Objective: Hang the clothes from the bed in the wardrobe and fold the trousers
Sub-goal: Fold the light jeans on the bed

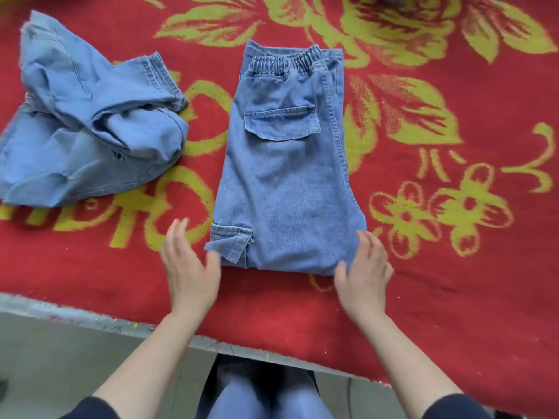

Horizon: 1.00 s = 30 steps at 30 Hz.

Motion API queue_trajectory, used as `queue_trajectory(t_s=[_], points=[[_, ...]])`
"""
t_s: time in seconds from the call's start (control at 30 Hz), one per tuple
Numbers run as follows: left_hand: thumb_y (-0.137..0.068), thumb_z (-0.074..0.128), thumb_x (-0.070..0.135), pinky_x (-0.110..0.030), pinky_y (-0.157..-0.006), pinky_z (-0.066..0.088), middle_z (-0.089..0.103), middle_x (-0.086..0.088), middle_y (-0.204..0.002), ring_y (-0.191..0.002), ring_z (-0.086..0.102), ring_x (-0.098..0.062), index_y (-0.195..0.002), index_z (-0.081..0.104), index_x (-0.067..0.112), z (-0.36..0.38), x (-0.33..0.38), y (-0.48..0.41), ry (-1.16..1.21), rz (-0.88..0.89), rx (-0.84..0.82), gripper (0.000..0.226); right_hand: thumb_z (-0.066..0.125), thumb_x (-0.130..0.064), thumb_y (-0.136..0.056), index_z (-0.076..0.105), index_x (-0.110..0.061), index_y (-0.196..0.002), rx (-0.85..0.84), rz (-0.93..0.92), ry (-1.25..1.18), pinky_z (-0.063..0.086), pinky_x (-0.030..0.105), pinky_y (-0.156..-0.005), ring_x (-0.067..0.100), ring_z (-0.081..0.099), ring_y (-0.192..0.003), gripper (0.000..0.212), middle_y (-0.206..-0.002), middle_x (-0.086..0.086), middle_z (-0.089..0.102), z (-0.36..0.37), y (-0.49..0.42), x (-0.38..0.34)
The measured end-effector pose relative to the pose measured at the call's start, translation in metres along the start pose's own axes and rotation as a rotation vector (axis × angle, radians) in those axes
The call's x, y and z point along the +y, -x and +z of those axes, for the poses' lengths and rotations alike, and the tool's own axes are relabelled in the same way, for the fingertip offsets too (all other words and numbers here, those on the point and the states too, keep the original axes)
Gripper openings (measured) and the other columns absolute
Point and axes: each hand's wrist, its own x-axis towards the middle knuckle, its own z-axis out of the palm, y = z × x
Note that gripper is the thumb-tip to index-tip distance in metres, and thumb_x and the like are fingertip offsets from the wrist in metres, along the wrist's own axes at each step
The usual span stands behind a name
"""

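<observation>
Currently the folded trousers (pixel 287 176) lie flat in the middle of the red flowered blanket (pixel 453 297) that covers the bed (pixel 60 306). The waistband points away from me, the fold edge lies toward me, and a flapped pocket faces up.

I have the left hand (pixel 190 270) and the right hand (pixel 366 273) flanking that near edge, one at each corner. Both grips are wide, with fingers straight and spread, holding nothing. The left thumb sits just against the lower left corner by the small side pocket. The right fingers rest at or just over the lower right corner, though blur keeps me from saying how firmly.

I judge the placement deliberate. With a palm on either side I can square the bundle, or slide under it and lift it whole without spilling the fold.

To the left, well apart, a crumpled denim garment (pixel 90 125) lies in a heap, seemingly not yet folded, so I reckon the trouser part is unfinished. No wardrobe shows.
</observation>
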Motion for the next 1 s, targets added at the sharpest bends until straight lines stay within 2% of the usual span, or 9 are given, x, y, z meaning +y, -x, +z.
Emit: queue_trajectory(t_s=[0.13, 0.27, 0.4, 0.5, 0.6, 0.7, 0.77, 0.83, 1.0], points=[[-0.067, 0.064, 0.033, -0.047, -0.116, 0.019, 0.021, -0.015, -0.157, -0.145, 0.018, -0.033, -0.148, 0.031, 0.009, 0.014, 0.011, 0.004, -0.443, 0.777, -0.311, 0.091, 0.072, -0.037, -0.074, 0.026, -0.008, -0.151, -0.2, -0.545, 0.198, 0.024, 0.048, -0.114, 0.027, 0.022, -0.146, 0.094, -0.157, 0.011, 0.024, 0.015, 0.002, -0.013], [-0.087, 0.038, 0.013, -0.044, -0.114, 0.03, 0.026, -0.022, -0.152, -0.14, 0.028, -0.039, -0.148, 0.031, 0.014, 0.025, 0.005, -0.011, -0.859, 0.993, -0.294, 0.062, 0.057, -0.04, -0.087, -0.011, -0.01, -0.151, -0.347, -0.588, 0.519, 0.0, 0.047, -0.118, 0.027, -0.007, -0.148, 0.098, -0.16, 0.011, -0.01, 0.027, -0.022, -0.017], [-0.097, 0.011, 0.007, -0.049, -0.118, 0.017, 0.008, -0.034, -0.153, -0.143, 0.012, -0.044, -0.152, 0.006, 0.008, 0.038, 0.02, -0.031, -1.02, 0.951, -0.372, 0.055, 0.019, -0.015, -0.097, -0.009, -0.009, -0.152, -0.421, -0.571, 0.608, 0.004, 0.047, -0.118, 0.027, -0.002, -0.149, 0.062, -0.161, 0.012, -0.007, 0.027, -0.043, -0.028], [-0.098, 0.029, 0.012, -0.049, -0.118, 0.008, 0.001, -0.034, -0.154, -0.145, 0.007, -0.043, -0.152, 0.004, 0.009, 0.043, 0.038, -0.039, -0.999, 0.838, -0.519, 0.06, 0.035, -0.013, -0.096, 0.008, -0.016, -0.154, -0.578, -0.519, 0.453, 0.011, 0.039, -0.119, 0.019, 0.007, -0.149, 0.064, -0.162, 0.005, 0.004, 0.011, -0.056, -0.034], [-0.083, 0.051, 0.016, -0.039, -0.111, 0.027, 0.026, -0.027, -0.15, -0.139, 0.031, -0.036, -0.144, 0.031, 0.016, 0.026, 0.06, -0.046, -0.871, 0.77, -0.632, 0.064, 0.04, -0.01, -0.093, 0.026, -0.016, -0.151, -0.688, -0.411, 0.271, 0.025, 0.036, -0.114, 0.019, 0.024, -0.145, 0.059, -0.159, 0.005, 0.022, -0.016, -0.061, -0.038], [-0.076, 0.052, 0.017, -0.033, -0.079, 0.044, 0.056, -0.011, -0.12, -0.106, 0.059, -0.032, -0.124, 0.053, 0.022, 0.001, 0.072, -0.042, -0.707, 0.722, -0.719, 0.048, 0.041, -0.009, -0.089, 0.059, -0.017, -0.119, -0.768, -0.335, 0.166, 0.046, 0.029, -0.076, 0.025, 0.058, -0.104, 0.036, -0.117, 0.007, 0.064, -0.04, -0.054, -0.039], [-0.074, 0.05, 0.018, -0.03, -0.064, 0.042, 0.065, -0.007, -0.095, -0.086, 0.063, -0.03, -0.097, 0.06, 0.022, -0.016, 0.079, -0.027, -0.641, 0.697, -0.854, 0.026, 0.047, -0.018, -0.091, 0.06, -0.017, -0.084, -0.904, -0.28, 0.139, 0.04, 0.028, -0.061, 0.02, 0.056, -0.079, 0.015, -0.083, 0.001, 0.063, -0.054, -0.044, -0.038], [-0.072, 0.048, 0.017, -0.025, -0.05, 0.038, 0.065, -0.006, -0.068, -0.064, 0.062, -0.024, -0.071, 0.052, 0.018, -0.026, 0.082, -0.007, -0.582, 0.613, -1.066, 0.004, 0.052, -0.032, -0.093, 0.053, -0.018, -0.069, -1.076, -0.239, 0.156, 0.038, 0.028, -0.06, 0.014, 0.049, -0.067, 0.027, -0.07, -0.003, 0.055, -0.066, -0.026, -0.035], [-0.05, 0.06, 0.012, -0.024, -0.05, 0.042, 0.057, -0.002, -0.062, -0.06, 0.055, -0.022, -0.063, 0.055, 0.017, -0.034, 0.089, 0.025, -0.564, 0.219, -1.539, 0.015, 0.069, -0.035, -0.082, 0.065, -0.017, -0.08, -1.409, 0.002, 0.159, 0.043, 0.025, -0.058, 0.016, 0.055, -0.065, 0.018, -0.074, -0.001, 0.06, -0.079, 0.008, -0.021]])
